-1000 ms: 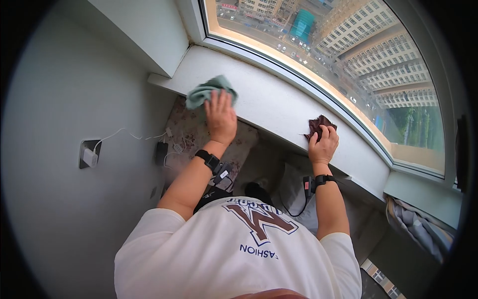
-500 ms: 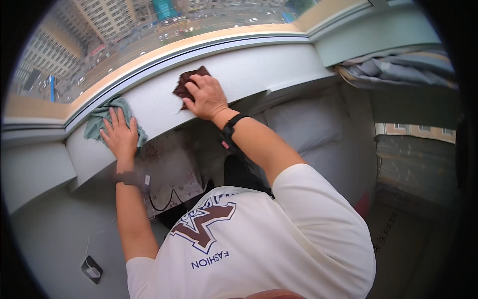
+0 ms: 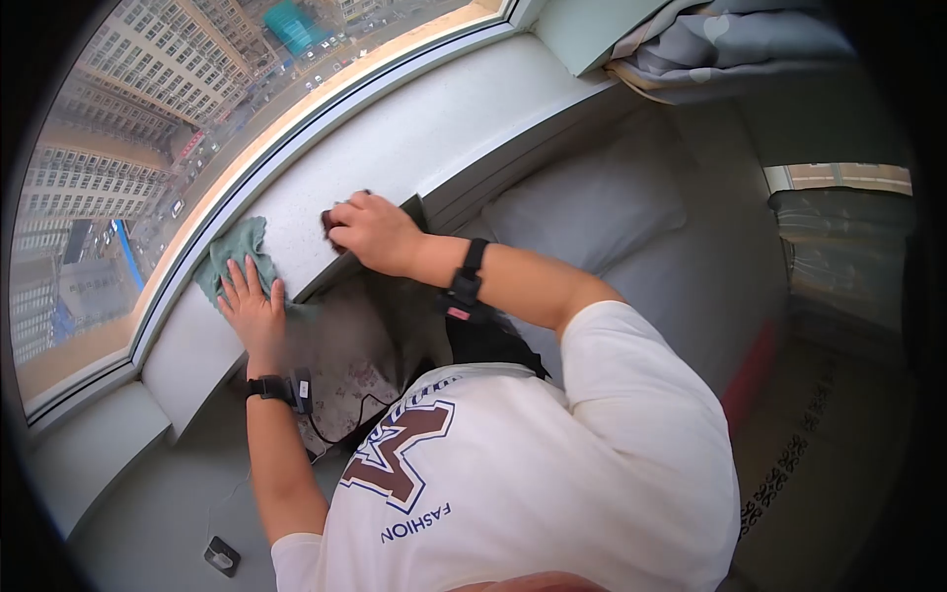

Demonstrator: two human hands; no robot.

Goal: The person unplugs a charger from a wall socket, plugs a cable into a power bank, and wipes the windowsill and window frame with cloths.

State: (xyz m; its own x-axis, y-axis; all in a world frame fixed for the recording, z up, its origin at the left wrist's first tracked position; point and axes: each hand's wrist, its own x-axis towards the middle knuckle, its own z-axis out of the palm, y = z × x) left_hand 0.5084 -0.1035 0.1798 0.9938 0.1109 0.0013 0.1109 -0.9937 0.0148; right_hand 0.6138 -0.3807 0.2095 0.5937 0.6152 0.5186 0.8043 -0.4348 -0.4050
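My left hand (image 3: 254, 311) lies with fingers spread on a green cloth (image 3: 237, 252) at the left part of the white windowsill (image 3: 414, 118). The cloth is rumpled, and part of it is hidden under the hand. To the right, my right hand (image 3: 378, 232) is closed around a dark brown cloth (image 3: 331, 229) near the sill's front edge. Only a small bunched piece of the brown cloth shows beyond the fingers. Each wrist wears a black band.
Beyond the window frame (image 3: 296, 148) are tall buildings and a street far below. A pale pillow (image 3: 592, 187) lies below the sill on the right, and bunched curtain fabric (image 3: 730, 44) hangs at upper right. A small dark device (image 3: 223, 556) with a cord sits lower left.
My right hand has drawn back toward the sill's front edge, and the brown cloth, earlier spread flat, is now bunched. My left hand stays on the green cloth. The view has turned.
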